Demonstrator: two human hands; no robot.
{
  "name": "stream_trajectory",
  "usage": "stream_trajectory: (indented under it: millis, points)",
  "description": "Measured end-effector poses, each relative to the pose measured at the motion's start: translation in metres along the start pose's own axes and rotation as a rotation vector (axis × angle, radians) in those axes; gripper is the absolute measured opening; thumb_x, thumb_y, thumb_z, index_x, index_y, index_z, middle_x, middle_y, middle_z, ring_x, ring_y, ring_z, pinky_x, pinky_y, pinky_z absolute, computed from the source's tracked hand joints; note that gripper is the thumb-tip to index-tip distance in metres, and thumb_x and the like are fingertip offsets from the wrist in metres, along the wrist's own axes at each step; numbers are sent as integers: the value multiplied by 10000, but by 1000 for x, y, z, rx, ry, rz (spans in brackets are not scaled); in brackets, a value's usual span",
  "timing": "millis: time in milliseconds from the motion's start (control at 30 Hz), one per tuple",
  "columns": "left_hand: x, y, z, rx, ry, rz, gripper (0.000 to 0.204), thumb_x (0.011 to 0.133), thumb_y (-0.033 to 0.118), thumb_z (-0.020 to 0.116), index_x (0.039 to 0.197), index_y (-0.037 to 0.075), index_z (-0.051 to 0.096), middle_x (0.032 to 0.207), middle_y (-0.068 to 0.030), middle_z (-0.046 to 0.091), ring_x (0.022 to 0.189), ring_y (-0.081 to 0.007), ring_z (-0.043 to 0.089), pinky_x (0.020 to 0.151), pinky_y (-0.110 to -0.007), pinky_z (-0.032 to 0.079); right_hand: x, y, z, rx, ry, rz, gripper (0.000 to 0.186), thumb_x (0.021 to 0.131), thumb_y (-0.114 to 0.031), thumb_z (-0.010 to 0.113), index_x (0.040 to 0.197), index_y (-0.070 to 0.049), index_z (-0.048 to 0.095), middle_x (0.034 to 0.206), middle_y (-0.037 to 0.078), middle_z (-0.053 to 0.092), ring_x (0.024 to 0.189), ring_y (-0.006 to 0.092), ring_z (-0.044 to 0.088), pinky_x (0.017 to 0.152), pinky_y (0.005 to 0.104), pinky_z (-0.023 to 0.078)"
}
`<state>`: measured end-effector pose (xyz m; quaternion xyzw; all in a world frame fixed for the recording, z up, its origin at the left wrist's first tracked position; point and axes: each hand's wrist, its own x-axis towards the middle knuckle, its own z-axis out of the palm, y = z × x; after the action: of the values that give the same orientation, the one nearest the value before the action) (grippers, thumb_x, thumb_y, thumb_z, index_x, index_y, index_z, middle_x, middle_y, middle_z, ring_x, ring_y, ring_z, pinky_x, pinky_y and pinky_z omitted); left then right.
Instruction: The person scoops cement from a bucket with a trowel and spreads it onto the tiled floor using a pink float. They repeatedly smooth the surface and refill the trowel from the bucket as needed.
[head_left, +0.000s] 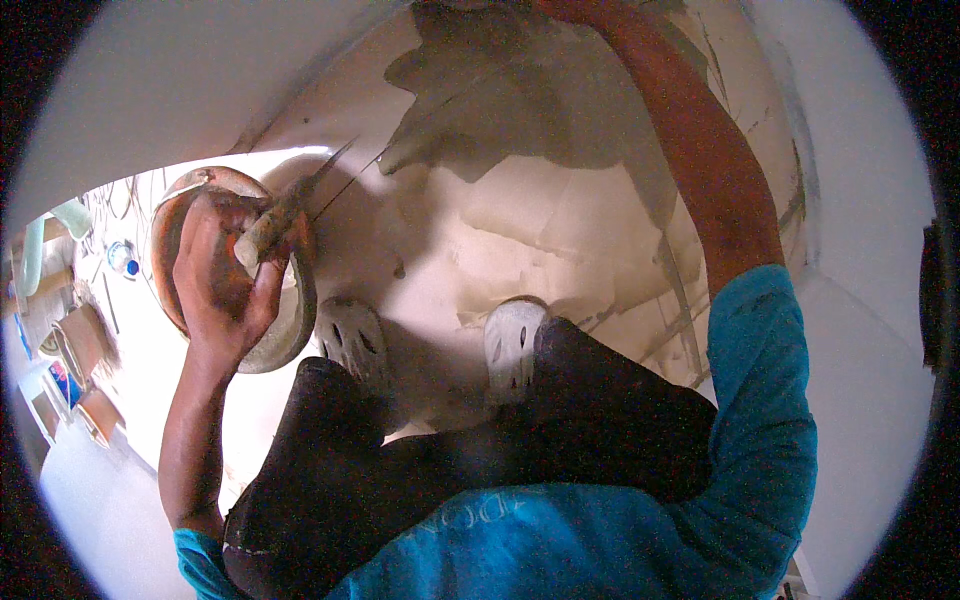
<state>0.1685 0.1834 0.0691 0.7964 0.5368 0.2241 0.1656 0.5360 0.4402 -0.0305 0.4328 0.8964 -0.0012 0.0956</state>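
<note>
— Plasterwork seen from above: what does your left hand (222, 275) hold?

— Your left hand's fingers (262, 290) are curled tight around the handle of a mortar-caked trowel (290, 215), whose thin blade points up and right toward the wall. The hand sits over a round, rust-brown pan (290, 335), smeared with grey mix, which rests on the floor just left of your left shoe.

— And your right hand?

— Your right arm (715, 170) stretches up to the top edge of the frame; the hand itself is cut off there, so you cannot tell how its fingers are set. It reaches along a patch of damp grey plaster (520, 90) spread on the pale wall.

— Where do you stand?

— Your two pale perforated clogs (512, 345) are planted on the floor near the foot of the wall, dark trousers (420, 470) and a teal shirt (760, 420) below. At far left, a litter of boxes and containers (75, 350) lies on the bright floor, well apart from the pan
</note>
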Motion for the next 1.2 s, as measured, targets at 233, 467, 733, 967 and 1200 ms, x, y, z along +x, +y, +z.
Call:
stream_trajectory:
  millis: [233,467,733,967,1200]
  points:
    - [1,1,1,-39,46,44,368,675,-40,680,1021,-36,553,988,-192,572,931,-348,573,858,-386,457,5,-23,-2,23,-30,-85,490,824,-410,654,1278,-242,576,1130,94,666,1026,319,631,875,460,502]
    - [-2,2,-1,-32,27,15,343,682,-36,690,998,-28,557,981,-182,576,924,-336,585,830,-374,468,9,-52,-3,56,-46,-163,497,823,-392,664,1288,-241,574,1154,93,658,1052,321,620,899,462,490]
    - [-2,3,-2,-14,44,42,320,676,-41,672,975,-27,560,957,-170,576,890,-325,582,800,-372,468,-9,-62,-8,81,-40,-223,507,820,-373,676,1299,-240,572,1182,91,650,1082,323,607,927,466,476]
    - [-2,6,-5,-55,35,-2,305,698,-36,700,969,-27,560,948,-163,578,891,-319,584,801,-371,466,-21,9,1,44,113,-63,517,819,-355,685,1309,-238,570,1206,90,642,1108,325,596,951,468,464]
    - [-5,1,-4,-36,44,46,339,690,-40,702,999,-36,565,968,-168,576,917,-316,584,827,-366,468,-36,64,13,4,144,305,497,832,-327,679,1311,-251,572,1236,67,632,1138,316,583,968,467,458]
